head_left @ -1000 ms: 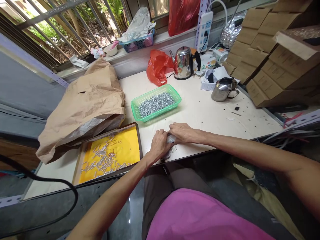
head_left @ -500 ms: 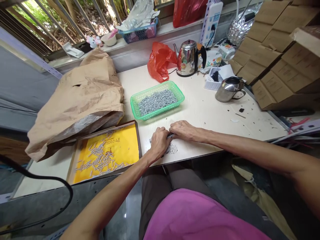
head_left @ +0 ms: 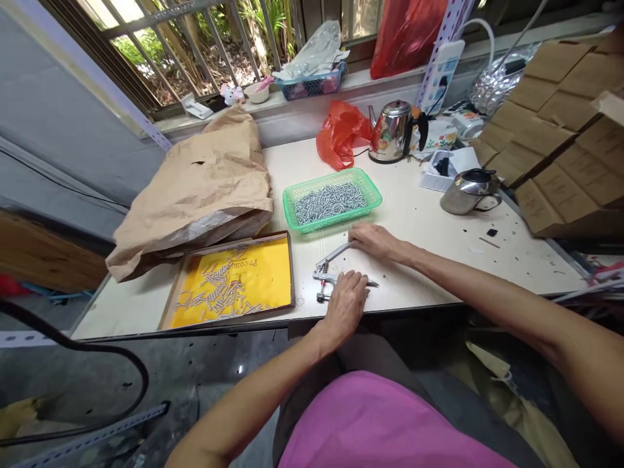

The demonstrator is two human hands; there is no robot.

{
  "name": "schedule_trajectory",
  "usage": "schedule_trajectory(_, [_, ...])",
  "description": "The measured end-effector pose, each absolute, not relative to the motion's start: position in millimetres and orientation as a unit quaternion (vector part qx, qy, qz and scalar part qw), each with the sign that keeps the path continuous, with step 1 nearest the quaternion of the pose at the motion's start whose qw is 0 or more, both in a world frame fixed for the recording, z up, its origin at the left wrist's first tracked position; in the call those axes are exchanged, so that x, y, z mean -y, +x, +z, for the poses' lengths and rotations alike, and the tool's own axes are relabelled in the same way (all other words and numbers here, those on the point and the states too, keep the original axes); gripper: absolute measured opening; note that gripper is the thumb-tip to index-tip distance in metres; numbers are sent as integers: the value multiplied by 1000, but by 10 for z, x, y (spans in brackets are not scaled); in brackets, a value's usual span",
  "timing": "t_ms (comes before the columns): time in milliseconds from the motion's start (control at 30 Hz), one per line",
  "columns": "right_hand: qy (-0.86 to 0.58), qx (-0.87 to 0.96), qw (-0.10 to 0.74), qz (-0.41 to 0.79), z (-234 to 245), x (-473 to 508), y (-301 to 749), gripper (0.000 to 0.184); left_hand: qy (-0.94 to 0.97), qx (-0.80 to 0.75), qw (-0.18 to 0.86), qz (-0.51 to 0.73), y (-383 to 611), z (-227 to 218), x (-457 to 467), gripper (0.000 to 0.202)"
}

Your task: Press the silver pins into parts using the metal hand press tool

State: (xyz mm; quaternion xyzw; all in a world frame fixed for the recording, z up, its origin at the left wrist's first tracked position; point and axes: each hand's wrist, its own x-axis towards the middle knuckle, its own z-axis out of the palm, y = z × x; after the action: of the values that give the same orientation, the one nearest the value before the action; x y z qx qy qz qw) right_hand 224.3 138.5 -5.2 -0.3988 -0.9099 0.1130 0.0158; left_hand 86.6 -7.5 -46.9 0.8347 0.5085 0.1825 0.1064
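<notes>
A grey metal plier-like tool with two long handles and a small spring lies on the table, its handles spread apart. My right hand is closed around the end of the upper handle. Over the lower handle rests my left hand, fingers curled across it, and the handle's tip pokes out beyond them. Just behind the hands, a green plastic basket holds many small metal pins or springs. To the left, a shallow tray lined with yellow paper carries scattered small metal pieces.
A large brown paper bag sits behind the tray. Toward the back stand a red plastic bag and a steel kettle. At right are a small metal pitcher, a white box and stacked cardboard boxes.
My hands were close together over the tool; now they are apart and its handles are spread wide, with the tool plainly visible. The whole view has shifted, so the table's things appear farther right.
</notes>
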Motion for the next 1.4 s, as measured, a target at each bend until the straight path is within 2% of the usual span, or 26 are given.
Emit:
schedule_trajectory(133, [-388,920,6,48,54,-1285,2006,17,835,-497,118,207,867,-457,76,33])
schedule_trajectory(300, [-152,985,2,82,91,-862,1612,16,849,-464,103,230,778,-440,325,27])
schedule_trajectory(433, [-79,994,-16,75,-51,-680,1484,14,866,-433,74,240,475,-311,657,22])
schedule_trajectory(567, [-34,993,62,97,-236,-690,1540,17,773,-586,-10,243,-274,-103,692,21])
schedule_trajectory(667, [-30,980,143,136,-311,-678,1593,24,670,-714,-70,188,-942,12,546,24])
schedule_trajectory(800, [-84,931,288,208,-230,-673,1584,21,663,-746,-38,55,-1489,25,376,26])
schedule_trajectory(900, [-156,888,400,166,-7,-842,1530,18,686,-728,-1,-19,-1605,7,309,27])
schedule_trajectory(967, [-226,868,425,121,190,-1063,1494,19,697,-716,13,-47,-1616,19,269,28])
schedule_trajectory(1167, [-399,861,315,24,602,-1521,1545,32,704,-707,35,-62,-1639,119,160,24])
schedule_trajectory(1300, [-361,911,170,109,481,-1115,1757,26,685,-728,24,15,-1629,195,137,24])
schedule_trajectory(1400, [-348,923,49,154,259,-696,1926,23,640,-755,65,128,-1431,267,127,19])
